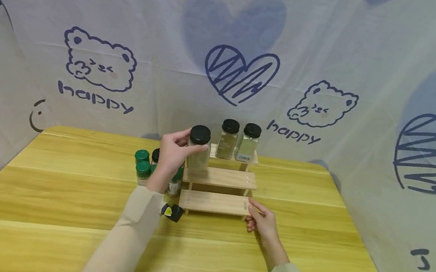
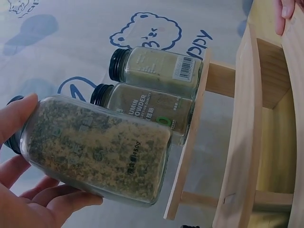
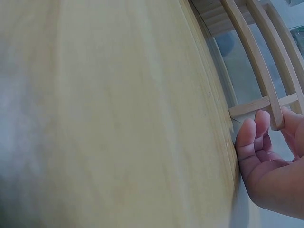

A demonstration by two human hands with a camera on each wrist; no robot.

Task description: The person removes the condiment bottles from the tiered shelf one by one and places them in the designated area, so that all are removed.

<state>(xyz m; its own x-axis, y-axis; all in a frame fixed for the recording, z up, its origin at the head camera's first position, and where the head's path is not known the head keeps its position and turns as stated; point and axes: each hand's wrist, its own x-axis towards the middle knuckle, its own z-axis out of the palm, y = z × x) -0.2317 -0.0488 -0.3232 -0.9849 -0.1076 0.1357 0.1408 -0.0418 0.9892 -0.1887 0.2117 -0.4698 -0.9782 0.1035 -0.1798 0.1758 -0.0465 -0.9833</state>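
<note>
left sleeve point(image 1: 119, 237) foremost, the left hand point(image 1: 172, 152) pinches a near-upright jar point(image 1: 198, 155), shelved jars point(image 1: 227, 145) just right of its fingers, right hand point(image 1: 263, 223) pinching the rack point(image 1: 214, 203).

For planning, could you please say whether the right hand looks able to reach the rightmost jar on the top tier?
Probably yes: the right hand would have to let go of the bottom tier, but nothing seems to block the rightmost jar from that side.
</note>
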